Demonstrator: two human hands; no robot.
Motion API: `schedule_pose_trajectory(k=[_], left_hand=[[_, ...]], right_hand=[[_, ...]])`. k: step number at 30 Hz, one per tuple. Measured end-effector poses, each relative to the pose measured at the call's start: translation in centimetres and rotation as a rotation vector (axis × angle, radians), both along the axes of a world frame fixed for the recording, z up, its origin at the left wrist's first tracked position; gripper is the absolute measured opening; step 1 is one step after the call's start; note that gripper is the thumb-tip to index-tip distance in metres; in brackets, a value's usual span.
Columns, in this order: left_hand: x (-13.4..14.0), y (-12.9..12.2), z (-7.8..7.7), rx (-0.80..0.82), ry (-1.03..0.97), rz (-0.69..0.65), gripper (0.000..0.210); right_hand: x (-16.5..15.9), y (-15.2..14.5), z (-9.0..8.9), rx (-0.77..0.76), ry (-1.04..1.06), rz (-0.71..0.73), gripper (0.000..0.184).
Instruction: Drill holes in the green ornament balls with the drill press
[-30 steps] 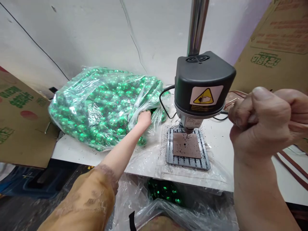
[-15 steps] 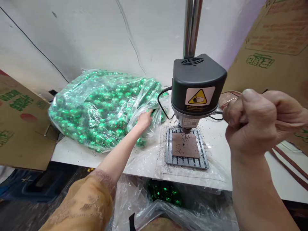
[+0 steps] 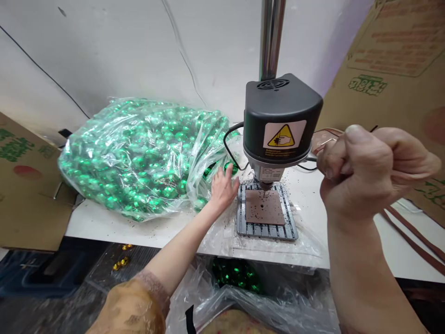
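Observation:
My left hand (image 3: 223, 189) is open, its fingers spread at the mouth of a clear plastic bag (image 3: 139, 157) packed with shiny green faceted balls. A few green balls (image 3: 230, 168) show just beyond its fingertips. To the right stands a small black drill press (image 3: 282, 120) with a hand-warning label. My right hand (image 3: 361, 171) is closed in a fist at the drill press's side lever, whose metal rod (image 3: 311, 159) runs into it; the grip itself is hidden. Under the bit, a brown square plate (image 3: 264, 207) with a dark hole lies on the slotted metal base (image 3: 267, 232).
Dark shavings dot the white table (image 3: 111, 227). Cardboard boxes stand at the left (image 3: 31, 199) and right (image 3: 385, 55). Below the table edge, another clear bag (image 3: 292, 306) holds green balls (image 3: 236, 273). Gold balls (image 3: 121, 264) lie lower left. Brown straps (image 3: 417, 241) lie at right.
My left hand has drawn back from the bag's mouth toward the drill press and its fingers have spread. My right hand stays closed at the lever. The view has shifted slightly.

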State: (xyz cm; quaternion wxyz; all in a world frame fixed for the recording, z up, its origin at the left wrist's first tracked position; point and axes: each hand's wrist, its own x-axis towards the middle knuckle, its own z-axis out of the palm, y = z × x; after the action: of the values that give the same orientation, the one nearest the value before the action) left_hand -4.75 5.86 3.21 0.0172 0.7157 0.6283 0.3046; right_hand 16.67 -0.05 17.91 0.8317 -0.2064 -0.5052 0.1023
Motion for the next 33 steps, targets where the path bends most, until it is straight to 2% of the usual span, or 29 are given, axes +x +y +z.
schedule_pose_trajectory(k=[3, 5, 8, 11, 13, 14, 18, 19, 22, 25, 33], left_hand=[[0.4, 0.8, -1.0, -0.035, 0.083, -0.065, 0.059], [0.1, 1.9, -1.1, -0.067, 0.106, -0.11, 0.055], [-0.3, 3.2, -0.4, -0.09, 0.114, -0.153, 0.045], [0.0, 2.5, 0.7, -0.037, 0.039, -0.09, 0.035], [0.6, 0.9, 1.2, -0.039, -0.128, -0.078, 0.032], [0.9, -0.1, 1.3, -0.093, -0.269, -0.098, 0.031], [2.1, -3.6, 0.8, -0.547, -1.058, -0.201, 0.037], [2.3, -4.1, 0.7, -0.612, -1.217, -0.212, 0.04], [2.7, -4.5, 0.2, -0.607, -1.446, -0.234, 0.046], [2.9, -4.2, -0.2, -0.559, -1.45, -0.231, 0.048], [3.6, -4.2, -1.7, -0.465, -1.307, -0.283, 0.056]], right_hand=[[0.0, -0.1, -0.1, -0.007, -0.001, -0.008, 0.048], [0.0, -0.2, -0.2, -0.005, -0.012, -0.015, 0.048], [0.0, -0.2, -0.3, 0.027, -0.028, -0.02, 0.049], [0.0, -0.2, -0.3, 0.032, -0.025, -0.015, 0.05], [0.0, -0.2, -0.3, 0.016, -0.019, -0.019, 0.05], [0.0, -0.2, -0.3, 0.008, -0.019, -0.023, 0.05], [0.0, -0.2, -0.3, -0.016, -0.013, -0.041, 0.052], [0.0, -0.2, -0.4, -0.014, -0.012, -0.038, 0.052], [0.1, -0.2, -0.4, -0.002, -0.014, -0.027, 0.053], [0.2, -0.2, -0.4, -0.003, -0.017, -0.026, 0.053], [0.3, 0.0, -0.5, -0.011, -0.012, -0.021, 0.049]])
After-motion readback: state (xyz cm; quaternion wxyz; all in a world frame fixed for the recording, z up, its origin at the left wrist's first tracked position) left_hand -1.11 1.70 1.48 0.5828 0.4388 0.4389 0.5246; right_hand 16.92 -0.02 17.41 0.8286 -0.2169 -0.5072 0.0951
